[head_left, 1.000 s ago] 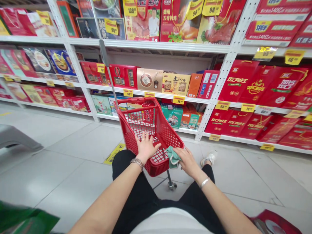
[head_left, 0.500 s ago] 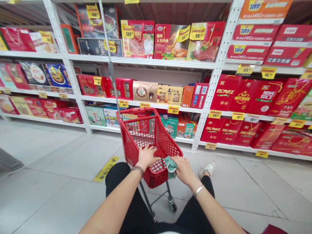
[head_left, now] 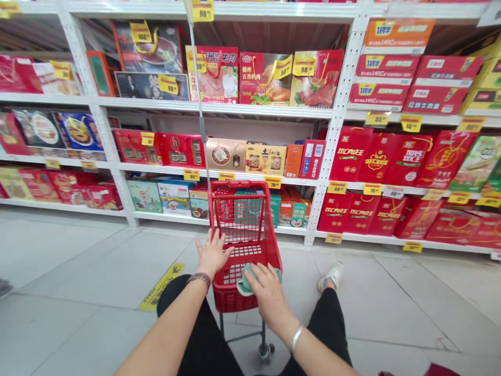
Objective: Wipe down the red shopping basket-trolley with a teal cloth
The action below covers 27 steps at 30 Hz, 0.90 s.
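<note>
Between my knees stands a small red plastic shopping cart [head_left: 234,302] with perforated basket walls and a metal frame on wheels. Its basket holds nothing that I can see. Over the basket's left rim my left hand [head_left: 212,255] lies with fingers spread and nothing in it; whether the palm presses on the rim is hidden. My right hand [head_left: 271,296] presses a green cloth [head_left: 246,280] against the basket's near right rim, its fingers curled over the cloth. A thin pole [head_left: 200,104] rises behind the cart's left side.
White shelves [head_left: 254,110] with red gift boxes [head_left: 264,78] and yellow price tags run across the front. A yellow floor sticker [head_left: 161,287] lies left of the cart. My white shoe [head_left: 331,275] is on the tiles to the right.
The cart has swung round to face the shelves more squarely. My right hand has moved left and down with the cloth along the near rim. My left hand has shifted left.
</note>
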Available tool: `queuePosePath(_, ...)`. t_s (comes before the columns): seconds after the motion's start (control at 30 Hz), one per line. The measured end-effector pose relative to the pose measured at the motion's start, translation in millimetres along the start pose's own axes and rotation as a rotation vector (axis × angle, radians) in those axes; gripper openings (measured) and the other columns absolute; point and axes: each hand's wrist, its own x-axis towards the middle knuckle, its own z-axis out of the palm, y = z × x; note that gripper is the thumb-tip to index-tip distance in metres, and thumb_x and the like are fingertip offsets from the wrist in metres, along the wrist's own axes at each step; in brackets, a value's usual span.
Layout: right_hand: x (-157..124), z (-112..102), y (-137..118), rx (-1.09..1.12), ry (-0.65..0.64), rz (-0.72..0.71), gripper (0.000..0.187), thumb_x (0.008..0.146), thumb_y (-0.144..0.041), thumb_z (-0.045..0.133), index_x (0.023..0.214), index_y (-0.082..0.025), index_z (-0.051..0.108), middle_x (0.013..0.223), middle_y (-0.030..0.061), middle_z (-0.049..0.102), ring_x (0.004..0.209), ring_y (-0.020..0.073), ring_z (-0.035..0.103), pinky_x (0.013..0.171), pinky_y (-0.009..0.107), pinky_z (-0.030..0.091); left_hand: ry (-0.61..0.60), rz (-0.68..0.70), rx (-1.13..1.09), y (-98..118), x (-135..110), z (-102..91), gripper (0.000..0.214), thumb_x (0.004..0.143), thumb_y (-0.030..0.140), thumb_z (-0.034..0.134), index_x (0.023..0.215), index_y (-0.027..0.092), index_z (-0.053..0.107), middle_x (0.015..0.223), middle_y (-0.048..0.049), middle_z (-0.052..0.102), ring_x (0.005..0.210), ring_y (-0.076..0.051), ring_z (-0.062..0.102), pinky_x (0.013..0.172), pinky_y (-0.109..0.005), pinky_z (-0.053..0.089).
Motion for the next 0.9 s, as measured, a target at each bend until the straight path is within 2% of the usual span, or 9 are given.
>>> queuePosePath(0.1, -5, 8, -15, 0.006, 0.009, -0.067, 0.055, 0.087, -0.001, 0.052, 0.137, -0.024, 0.058, 0.134, 0.0105, 0.066, 0.121, 0.026, 0.056, 0.105, 0.047, 0.043, 0.019, -0.019, -0.015, -17, 3, 0.7, 0.057, 0.099, 0.046, 0.034, 0.151, 0.025, 0.045, 0.165, -0.0097, 0.031, 0.155, -0.033, 0.019, 0.12, -0.071, 0.015)
queuePosePath(0.2, -8, 7, -28, -0.001, -0.022, -0.064, 0.059, 0.085, 0.0, 0.052, 0.137, -0.027, 0.058, 0.138, 0.0084, 0.064, 0.116, 0.0267, 0.057, 0.098, 0.045, 0.049, 0.042, -0.065, -0.008, -25, -4, -1.2, 0.058, 0.1, 0.045, 0.031, 0.152, 0.022, 0.043, 0.165, -0.0132, 0.031, 0.154, -0.035, 0.022, 0.118, -0.071, 0.021)
queuePosePath(0.37, -18, -1, -41, -0.008, -0.088, 0.011, 0.07, 0.078, 0.005, 0.053, 0.14, -0.026, 0.056, 0.142, 0.0093, 0.061, 0.117, 0.0282, 0.056, 0.098, 0.046, 0.051, 0.064, -0.151, -0.003, -9, -46, 4.2, 0.066, 0.099, 0.051, 0.034, 0.155, 0.017, 0.036, 0.165, -0.02, 0.027, 0.153, -0.041, 0.021, 0.115, -0.076, 0.019)
queuePosePath(0.47, -27, -10, -39, -0.016, -0.119, 0.009, 0.075, 0.079, 0.005, 0.052, 0.147, -0.025, 0.05, 0.145, 0.0121, 0.058, 0.118, 0.0288, 0.056, 0.098, 0.047, 0.052, 0.106, -0.165, 0.0, 3, -73, 9.3, 0.069, 0.098, 0.055, 0.034, 0.155, 0.018, 0.036, 0.165, -0.0195, 0.025, 0.153, -0.043, 0.02, 0.114, -0.077, 0.018)
queuePosePath(0.57, -34, -21, -29, 0.02, -0.142, -0.041, 0.071, 0.082, 0.003, 0.05, 0.146, -0.028, 0.051, 0.146, 0.0108, 0.058, 0.118, 0.0274, 0.057, 0.099, 0.046, 0.053, 0.086, -0.149, -0.031, 9, -88, 8.5, 0.068, 0.098, 0.055, 0.036, 0.156, 0.019, 0.036, 0.166, -0.0182, 0.025, 0.152, -0.041, 0.024, 0.116, -0.073, 0.021)
queuePosePath(0.73, -43, -44, 6, 0.086, -0.151, -0.151, 0.061, 0.086, 0.001, 0.046, 0.14, -0.027, 0.058, 0.144, 0.0105, 0.06, 0.127, 0.0257, 0.054, 0.1, 0.046, 0.053, 0.07, -0.104, -0.062, 15, -94, 1.3, 0.069, 0.096, 0.055, 0.042, 0.156, 0.02, 0.037, 0.165, -0.0214, 0.024, 0.152, -0.042, 0.023, 0.116, -0.071, 0.022)
queuePosePath(0.8, -47, -55, 23, 0.093, -0.138, -0.135, 0.062, 0.087, 0.002, 0.043, 0.14, -0.027, 0.058, 0.143, 0.0105, 0.06, 0.131, 0.0257, 0.052, 0.103, 0.048, 0.052, 0.068, -0.105, -0.063, 20, -96, -0.8, 0.07, 0.096, 0.055, 0.044, 0.155, 0.019, 0.037, 0.165, -0.0234, 0.023, 0.153, -0.042, 0.023, 0.117, -0.07, 0.021)
queuePosePath(0.9, -52, -73, 45, 0.109, -0.119, -0.035, 0.062, 0.088, 0.002, 0.041, 0.139, -0.026, 0.059, 0.143, 0.0111, 0.06, 0.132, 0.026, 0.052, 0.104, 0.049, 0.052, 0.066, -0.107, -0.081, 28, -98, -3.0, 0.071, 0.096, 0.055, 0.045, 0.155, 0.017, 0.037, 0.164, -0.0259, 0.023, 0.152, -0.042, 0.023, 0.117, -0.07, 0.021)
